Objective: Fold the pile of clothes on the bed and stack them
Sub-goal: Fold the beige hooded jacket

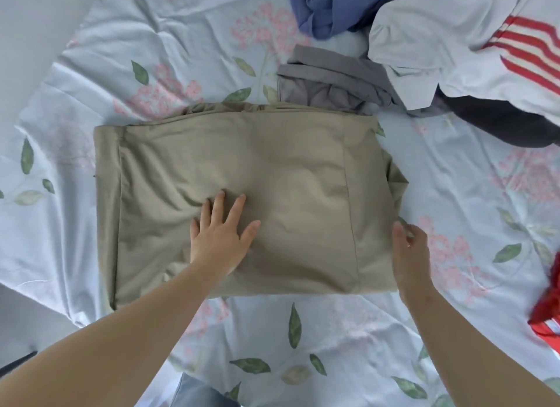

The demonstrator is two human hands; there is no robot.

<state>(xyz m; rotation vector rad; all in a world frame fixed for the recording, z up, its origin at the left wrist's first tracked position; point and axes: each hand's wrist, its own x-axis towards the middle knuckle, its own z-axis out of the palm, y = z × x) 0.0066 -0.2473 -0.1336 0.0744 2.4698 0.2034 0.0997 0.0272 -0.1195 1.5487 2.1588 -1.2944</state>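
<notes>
Bed sheet (91, 58) fills nearly the whole view: pale blue, pink flower and green leaf print, wrinkled, with a grey strip of floor past its left edge. Biggest item on it is the khaki garment (288, 170), dead centre, folded into a rough rectangle with its long side running left-right; a hem band runs down its left edge, a seam line runs down near its right edge, and some loose fabric bulges out at the right side. Unfolded pile sits top right: white garment with red stripes (439, 42) on top, dark garment (500, 124) sticking out below it toward the right edge, blue garment (330, 6) bunched at the top edge just left of the white one. Grey garment (327, 79) lies crumpled between the pile and the khaki piece, touching the khaki's far edge. Red fabric (548, 303) pokes in at the right edge, well apart from the khaki garment. Both bare forearms come in from the bottom. Left hand (221, 234) lies palm down on the khaki garment, left of its centre, fingers (236, 206) straight and spread, pressing flat on the cloth, with small creases fanning out ahead of them. Right hand (412, 255) is at the khaki's right edge, near corner side, thumb against the fabric edge and the other fingers curled beside it; can't tell whether they actually pinch cloth.
</notes>
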